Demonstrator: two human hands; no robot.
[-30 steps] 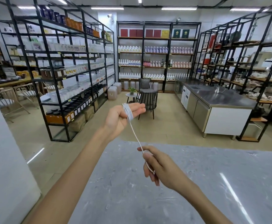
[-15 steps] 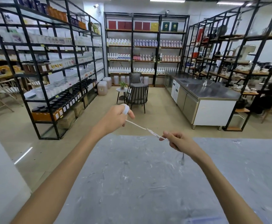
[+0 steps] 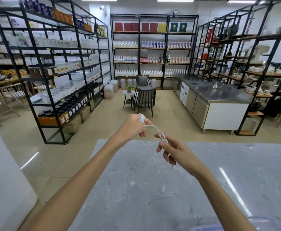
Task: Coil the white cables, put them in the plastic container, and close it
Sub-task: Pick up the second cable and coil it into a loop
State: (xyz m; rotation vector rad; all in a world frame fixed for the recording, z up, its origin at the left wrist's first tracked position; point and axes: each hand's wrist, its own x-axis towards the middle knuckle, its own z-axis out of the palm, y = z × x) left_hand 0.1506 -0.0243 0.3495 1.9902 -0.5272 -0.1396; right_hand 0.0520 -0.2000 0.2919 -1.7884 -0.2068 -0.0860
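Note:
A thin white cable (image 3: 154, 128) runs between both hands above the far edge of the grey marble table (image 3: 136, 189). My left hand (image 3: 134, 126) is closed, with several turns of the cable wound around its fingers. My right hand (image 3: 174, 151) pinches the cable's loose part, which arcs from the coil to its fingertips; a short end hangs below that hand. A clear plastic container with a bluish rim (image 3: 236, 226) shows partly at the bottom edge, right of centre; my right forearm crosses in front of it.
Black metal shelving racks with bottles and jars (image 3: 61, 72) line the left, back and right of the room. A dark chair (image 3: 144, 97) and a small round table stand on the floor beyond. A steel counter (image 3: 216, 97) stands at the right.
The stretched cable between my hands has slackened into a curved loop. My right hand came closer to the left hand. The camera tilted down, bringing the container's rim into view.

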